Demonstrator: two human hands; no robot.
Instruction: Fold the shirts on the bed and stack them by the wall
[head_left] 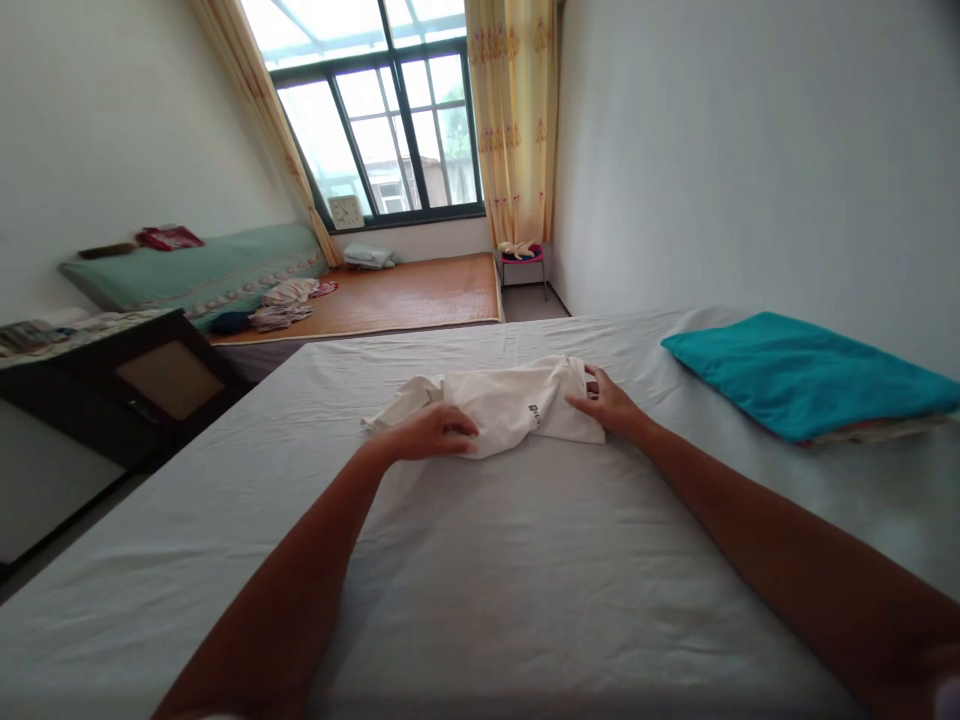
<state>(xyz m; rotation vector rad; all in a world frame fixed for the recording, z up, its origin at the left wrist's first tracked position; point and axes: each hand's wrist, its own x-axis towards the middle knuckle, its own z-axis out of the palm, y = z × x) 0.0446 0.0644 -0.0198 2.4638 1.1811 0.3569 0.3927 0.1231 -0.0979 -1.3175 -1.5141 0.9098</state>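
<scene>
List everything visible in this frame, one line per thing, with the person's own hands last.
white garment: 1, white with small dark print, partly folded, middle of near bed
bed sheet: 1, pale grey-white, covers near bed
folded blanket: 1, teal, right side of near bed
far bed: 1, brown mat, by window
clothes pile: 1, mixed colours, on far bed
bolster: 1, green, along left wall
curtains: 2, yellow, flank window
stool: 1, pink, right of window
dark cabinet: 1, left
left hand: on garment's left part
right hand: on garment's right edge
</scene>
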